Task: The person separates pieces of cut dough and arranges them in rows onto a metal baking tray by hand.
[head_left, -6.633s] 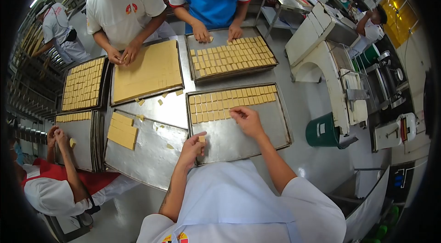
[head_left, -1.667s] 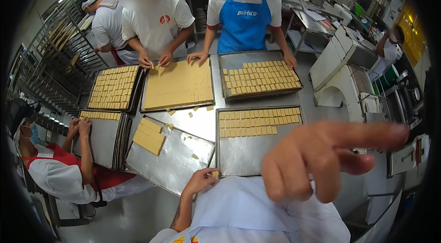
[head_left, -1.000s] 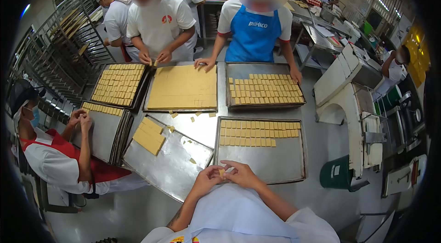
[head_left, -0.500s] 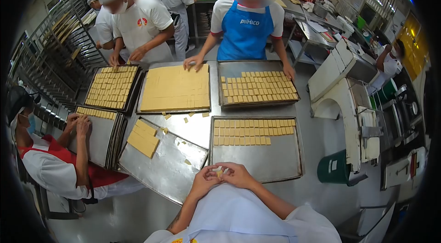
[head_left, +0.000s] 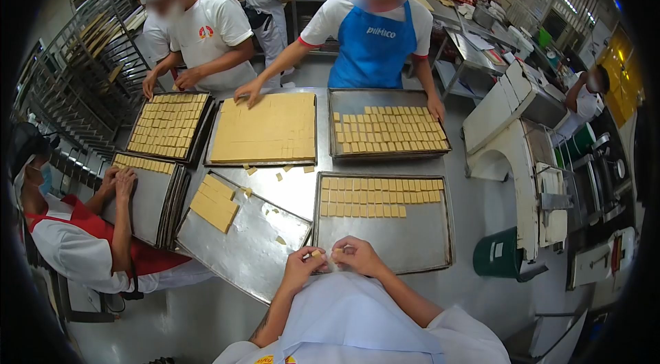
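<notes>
My left hand (head_left: pixel 302 266) is closed in a pinch on a small yellow dough piece (head_left: pixel 316 254), close to my apron. Just beside it, a little apart, my right hand (head_left: pixel 359 258) pinches another small yellow piece (head_left: pixel 338 250), partly covered by the fingers. Both hands are over the near left corner of a metal tray (head_left: pixel 385 244). Rows of small rectangular dough pieces (head_left: pixel 378 197) lie across that tray's far half. To the left, a tilted tray (head_left: pixel 251 254) bears a cut dough slab (head_left: pixel 213 206) and several scraps.
Across the table, a co-worker in a blue apron (head_left: pixel 371 48) reaches over a large scored dough sheet (head_left: pixel 261 127). A filled tray (head_left: pixel 388 130) stands at far right. Stacked trays (head_left: pixel 148 199) and other workers are at left. A green bin (head_left: pixel 496 252) stands right of the table.
My hands have moved slightly apart, each now with a yellow piece at its fingertips. The blue-aproned co-worker's arm has shifted left over the dough sheet.
</notes>
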`<state>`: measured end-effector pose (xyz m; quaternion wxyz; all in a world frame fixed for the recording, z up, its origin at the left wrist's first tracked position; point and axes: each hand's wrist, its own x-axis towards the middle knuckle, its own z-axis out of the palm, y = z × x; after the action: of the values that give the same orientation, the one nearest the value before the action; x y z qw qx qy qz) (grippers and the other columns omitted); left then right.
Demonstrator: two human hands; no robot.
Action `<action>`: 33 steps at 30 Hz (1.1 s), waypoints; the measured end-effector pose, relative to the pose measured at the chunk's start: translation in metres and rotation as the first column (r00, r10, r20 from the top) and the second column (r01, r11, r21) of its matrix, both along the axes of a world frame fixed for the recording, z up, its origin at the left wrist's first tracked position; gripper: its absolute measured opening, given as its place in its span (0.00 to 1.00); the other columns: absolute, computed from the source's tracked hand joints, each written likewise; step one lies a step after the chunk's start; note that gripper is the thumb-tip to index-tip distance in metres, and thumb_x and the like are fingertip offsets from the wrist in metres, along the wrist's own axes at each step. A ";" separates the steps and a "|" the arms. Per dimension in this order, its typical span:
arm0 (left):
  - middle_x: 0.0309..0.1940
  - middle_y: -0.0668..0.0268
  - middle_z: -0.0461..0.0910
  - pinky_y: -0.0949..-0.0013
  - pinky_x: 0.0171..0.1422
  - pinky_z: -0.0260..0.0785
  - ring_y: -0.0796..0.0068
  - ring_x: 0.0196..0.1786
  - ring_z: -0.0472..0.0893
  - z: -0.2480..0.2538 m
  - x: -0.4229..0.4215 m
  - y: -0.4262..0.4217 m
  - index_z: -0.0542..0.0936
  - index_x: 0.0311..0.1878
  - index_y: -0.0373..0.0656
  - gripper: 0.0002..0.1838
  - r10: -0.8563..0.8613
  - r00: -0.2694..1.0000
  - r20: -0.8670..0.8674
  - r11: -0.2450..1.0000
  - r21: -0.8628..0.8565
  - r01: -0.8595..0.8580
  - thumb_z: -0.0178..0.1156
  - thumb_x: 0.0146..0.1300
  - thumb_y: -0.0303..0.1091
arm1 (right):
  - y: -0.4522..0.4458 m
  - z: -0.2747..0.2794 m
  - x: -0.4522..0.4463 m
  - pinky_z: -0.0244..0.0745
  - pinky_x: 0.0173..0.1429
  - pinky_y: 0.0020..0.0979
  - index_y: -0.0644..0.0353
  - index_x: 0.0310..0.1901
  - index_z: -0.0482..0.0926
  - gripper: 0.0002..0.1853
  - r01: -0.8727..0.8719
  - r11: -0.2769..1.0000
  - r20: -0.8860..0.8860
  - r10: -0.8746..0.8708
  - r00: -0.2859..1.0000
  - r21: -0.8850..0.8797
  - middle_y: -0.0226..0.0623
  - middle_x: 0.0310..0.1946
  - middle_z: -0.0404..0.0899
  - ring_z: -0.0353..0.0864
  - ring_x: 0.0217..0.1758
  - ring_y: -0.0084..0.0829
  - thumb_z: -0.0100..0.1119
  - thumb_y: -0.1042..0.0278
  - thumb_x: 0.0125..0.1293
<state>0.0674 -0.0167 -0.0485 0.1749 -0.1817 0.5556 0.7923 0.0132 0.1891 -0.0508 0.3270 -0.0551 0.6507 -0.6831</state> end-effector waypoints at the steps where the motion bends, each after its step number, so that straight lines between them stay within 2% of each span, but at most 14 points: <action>1: 0.39 0.62 0.85 0.71 0.45 0.83 0.74 0.39 0.85 -0.001 -0.001 0.000 0.82 0.50 0.31 0.11 0.032 0.999 0.014 0.999 -0.008 -0.032 0.65 0.68 0.27 | 0.001 0.001 0.000 0.80 0.40 0.24 0.66 0.49 0.80 0.13 0.053 0.998 0.026 -0.052 0.998 -0.023 0.37 0.36 0.84 0.84 0.34 0.22 0.67 0.68 0.68; 4: 0.38 0.62 0.85 0.73 0.41 0.81 0.78 0.36 0.84 -0.004 -0.006 -0.002 0.83 0.48 0.31 0.12 0.075 0.997 0.001 0.997 -0.006 -0.075 0.64 0.70 0.31 | 0.004 0.003 -0.001 0.82 0.40 0.26 0.67 0.47 0.79 0.11 0.177 0.983 0.078 -0.172 0.982 -0.058 0.38 0.35 0.84 0.86 0.35 0.25 0.66 0.69 0.69; 9: 0.38 0.60 0.85 0.73 0.37 0.78 0.78 0.32 0.81 -0.019 -0.011 -0.009 0.81 0.52 0.31 0.15 0.014 1.000 -0.010 0.998 -0.069 -0.014 0.63 0.71 0.34 | 0.027 -0.020 -0.005 0.84 0.39 0.28 0.68 0.50 0.80 0.11 0.278 0.958 -0.009 -0.279 0.960 -0.068 0.40 0.35 0.84 0.87 0.38 0.29 0.64 0.71 0.71; 10: 0.39 0.59 0.85 0.72 0.36 0.77 0.78 0.32 0.80 -0.021 -0.010 -0.010 0.81 0.53 0.30 0.16 0.002 1.000 -0.007 0.997 -0.074 -0.002 0.63 0.72 0.34 | 0.033 -0.019 -0.005 0.85 0.45 0.28 0.69 0.54 0.78 0.14 0.324 0.945 0.010 -0.324 0.946 -0.041 0.42 0.41 0.83 0.87 0.41 0.30 0.62 0.72 0.71; 14: 0.36 0.62 0.85 0.74 0.35 0.76 0.81 0.30 0.79 -0.022 -0.010 -0.008 0.81 0.55 0.31 0.15 -0.004 1.000 0.023 0.999 -0.038 0.005 0.62 0.71 0.32 | 0.056 -0.032 -0.011 0.85 0.52 0.30 0.69 0.56 0.77 0.14 0.479 0.876 -0.008 -0.481 0.877 -0.060 0.41 0.41 0.83 0.87 0.42 0.31 0.59 0.74 0.72; 17: 0.37 0.62 0.85 0.75 0.34 0.75 0.81 0.30 0.78 -0.026 -0.010 -0.008 0.80 0.56 0.31 0.16 -0.033 0.999 0.015 0.999 -0.037 0.034 0.62 0.72 0.32 | 0.078 -0.035 -0.017 0.85 0.49 0.29 0.68 0.57 0.77 0.14 0.536 0.843 -0.012 -0.537 0.843 -0.049 0.39 0.40 0.82 0.87 0.41 0.30 0.59 0.75 0.71; 19: 0.37 0.62 0.85 0.76 0.34 0.74 0.82 0.30 0.78 -0.033 -0.011 -0.008 0.80 0.57 0.32 0.16 -0.058 0.998 0.008 0.997 -0.048 0.059 0.61 0.72 0.33 | 0.095 -0.029 -0.024 0.83 0.44 0.28 0.67 0.56 0.77 0.14 0.560 0.829 -0.067 -0.558 0.827 0.011 0.36 0.38 0.82 0.86 0.37 0.28 0.59 0.77 0.70; 21: 0.38 0.64 0.84 0.76 0.33 0.73 0.83 0.29 0.76 -0.032 -0.012 -0.008 0.80 0.58 0.32 0.17 -0.053 0.998 0.034 0.996 -0.074 0.055 0.60 0.73 0.35 | 0.131 -0.051 -0.037 0.81 0.41 0.29 0.68 0.57 0.77 0.15 0.523 0.845 -0.262 -0.482 0.836 0.115 0.35 0.35 0.81 0.82 0.34 0.26 0.59 0.74 0.71; 22: 0.37 0.65 0.83 0.75 0.34 0.73 0.83 0.29 0.75 -0.025 -0.013 -0.008 0.79 0.58 0.32 0.17 -0.050 0.998 0.032 0.997 -0.053 0.052 0.59 0.73 0.34 | 0.131 -0.037 -0.040 0.82 0.42 0.30 0.67 0.56 0.78 0.14 0.685 0.717 -0.231 -0.649 0.724 0.129 0.33 0.34 0.81 0.82 0.35 0.26 0.58 0.72 0.72; 23: 0.37 0.66 0.83 0.76 0.34 0.72 0.84 0.29 0.75 -0.025 -0.013 -0.009 0.80 0.58 0.33 0.16 -0.058 0.998 0.019 0.997 -0.059 0.059 0.59 0.73 0.34 | 0.144 -0.035 -0.047 0.82 0.41 0.30 0.68 0.54 0.79 0.13 0.708 0.688 -0.270 -0.659 0.702 0.160 0.35 0.39 0.81 0.83 0.37 0.26 0.59 0.72 0.72; 25: 0.37 0.64 0.83 0.76 0.33 0.72 0.83 0.29 0.76 -0.025 -0.012 -0.010 0.81 0.56 0.33 0.15 -0.053 0.999 0.007 0.997 -0.059 0.054 0.59 0.73 0.33 | 0.172 -0.046 -0.059 0.81 0.41 0.26 0.65 0.54 0.80 0.12 0.761 0.643 -0.364 -0.693 0.623 0.079 0.34 0.38 0.83 0.86 0.35 0.28 0.60 0.73 0.71; 28: 0.37 0.64 0.84 0.75 0.33 0.72 0.82 0.30 0.76 -0.022 -0.011 -0.010 0.82 0.55 0.34 0.14 -0.061 0.998 0.027 0.994 -0.087 0.063 0.59 0.73 0.32 | 0.190 -0.028 -0.070 0.80 0.43 0.27 0.62 0.53 0.82 0.13 0.719 0.626 -0.304 -0.651 0.695 0.303 0.33 0.36 0.84 0.85 0.35 0.27 0.63 0.73 0.68; 31: 0.37 0.64 0.84 0.75 0.34 0.72 0.82 0.30 0.76 -0.019 -0.012 -0.010 0.82 0.54 0.34 0.14 -0.067 0.997 0.032 0.992 -0.104 0.070 0.59 0.73 0.32 | 0.202 -0.038 -0.083 0.80 0.42 0.28 0.63 0.49 0.83 0.11 0.624 0.558 -0.532 -0.344 0.774 0.547 0.33 0.34 0.83 0.84 0.37 0.24 0.66 0.72 0.66; 33: 0.37 0.64 0.84 0.75 0.34 0.72 0.81 0.31 0.77 -0.018 -0.012 -0.011 0.82 0.54 0.34 0.13 -0.069 0.997 0.028 0.992 -0.105 0.071 0.59 0.73 0.32 | 0.198 -0.038 -0.087 0.79 0.43 0.28 0.61 0.48 0.84 0.11 0.577 0.595 -0.529 -0.279 0.802 0.560 0.33 0.34 0.84 0.83 0.37 0.24 0.67 0.72 0.65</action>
<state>0.0552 -0.0274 -0.0662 0.1994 -0.1805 0.6008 0.7528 -0.0742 0.3874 -0.0890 0.0095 0.1005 0.9023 -0.4192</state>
